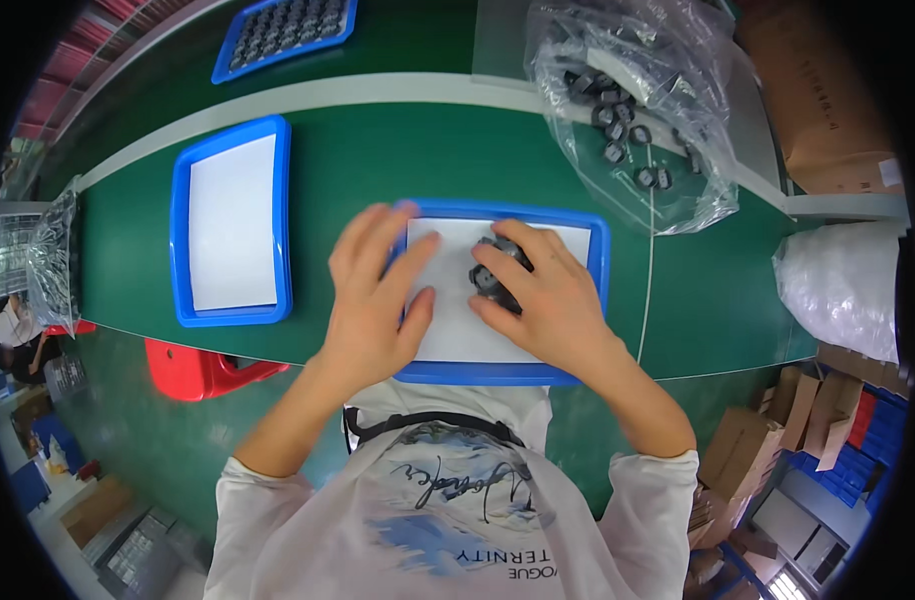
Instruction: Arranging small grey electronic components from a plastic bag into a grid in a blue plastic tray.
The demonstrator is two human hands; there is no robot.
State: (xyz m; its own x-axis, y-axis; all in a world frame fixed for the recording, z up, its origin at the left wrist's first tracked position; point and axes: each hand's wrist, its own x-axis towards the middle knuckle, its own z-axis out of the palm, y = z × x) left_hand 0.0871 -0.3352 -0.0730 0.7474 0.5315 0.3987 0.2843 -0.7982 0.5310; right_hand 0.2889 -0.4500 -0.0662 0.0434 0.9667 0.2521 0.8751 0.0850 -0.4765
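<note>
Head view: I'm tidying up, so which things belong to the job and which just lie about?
Job: dark parts at right hand, near tray beneath; probably clear bag, filled far tray, left tray.

Likely lying about: red stool, cardboard box, white plastic bundle.

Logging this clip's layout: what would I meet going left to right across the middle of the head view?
Clear bag, left blue tray, left hand, right hand, white plastic bundle.

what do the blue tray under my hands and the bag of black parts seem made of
Blue tray: probably moulded plastic with a slight sheen, judging by its even colour and rounded corners. Bag of black parts: likely glossy plastic film; it is see-through, creased and catches highlights.
</note>
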